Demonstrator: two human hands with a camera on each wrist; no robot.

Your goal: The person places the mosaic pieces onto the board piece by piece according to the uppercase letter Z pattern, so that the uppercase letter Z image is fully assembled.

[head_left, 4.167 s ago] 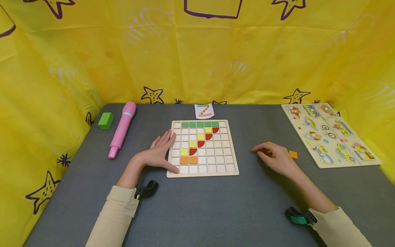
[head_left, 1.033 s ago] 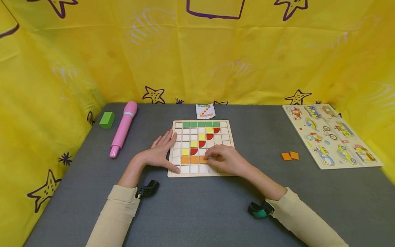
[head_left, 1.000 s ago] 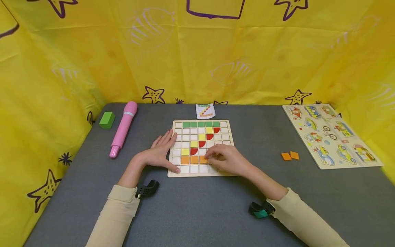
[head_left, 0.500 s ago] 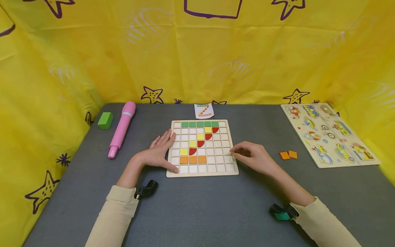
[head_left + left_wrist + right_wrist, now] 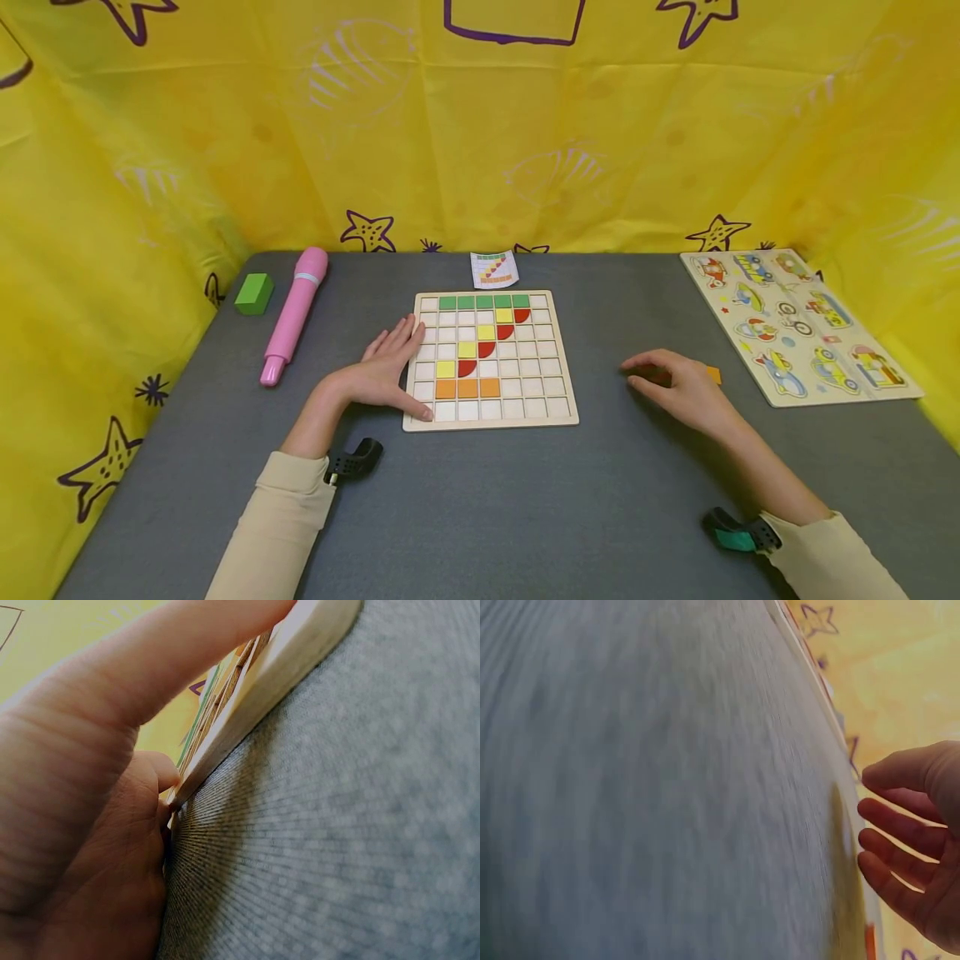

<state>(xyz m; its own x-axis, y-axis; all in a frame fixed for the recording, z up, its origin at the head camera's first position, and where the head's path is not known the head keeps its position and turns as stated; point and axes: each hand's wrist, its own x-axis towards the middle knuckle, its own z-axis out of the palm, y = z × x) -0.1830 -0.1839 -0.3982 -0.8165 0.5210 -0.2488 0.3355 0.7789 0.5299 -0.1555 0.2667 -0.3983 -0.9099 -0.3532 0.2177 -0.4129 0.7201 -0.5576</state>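
A wooden grid board (image 5: 566, 412) lies mid-table, with green tiles (image 5: 485, 302) along its top row, a diagonal of yellow tiles (image 5: 467, 350) and red quarter-circle tiles (image 5: 486, 350), and three orange tiles (image 5: 467, 389) in a lower row. My left hand (image 5: 382, 375) rests spread against the board's left edge, thumb over the near corner; the left wrist view shows that thumb (image 5: 187, 660) above the wooden rim. To the right of the board my right hand (image 5: 690, 392) hovers, fingers loosely bent and holding nothing. Behind it a loose orange tile (image 5: 715, 375) peeks out, partly hidden.
A small pattern card (image 5: 494, 270) lies behind the board. At the left are a green block (image 5: 255, 294) and a pink microphone-shaped toy (image 5: 296, 317). A vehicle puzzle board (image 5: 802, 329) lies at the right. Yellow cloth (image 5: 480, 125) surrounds the table.
My right hand set a third orange tile in the board's row, drew back empty and moved right, over the loose orange tiles. The left hand stayed on the board.
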